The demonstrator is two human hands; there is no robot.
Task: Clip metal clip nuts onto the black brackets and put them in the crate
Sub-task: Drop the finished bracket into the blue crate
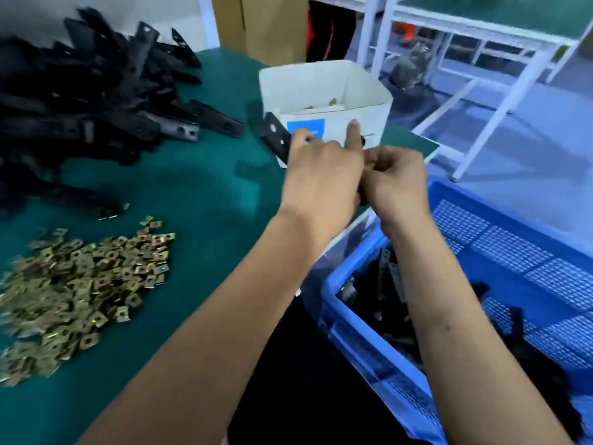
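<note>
Item: black bracket, held in your two hands.
Your left hand grips it; right hand pinches its near end; blue crate below your right wrist.

Green mat is covering the worktable. A white wall is showing top left, w/ brown cardboard standing behind the table. Bluish-grey floor is stretching out to the right. White-framed benches w/ green tops are standing further back, sth grey and blurry sitting beneath. Light is falling evenly, no window showing.
</note>
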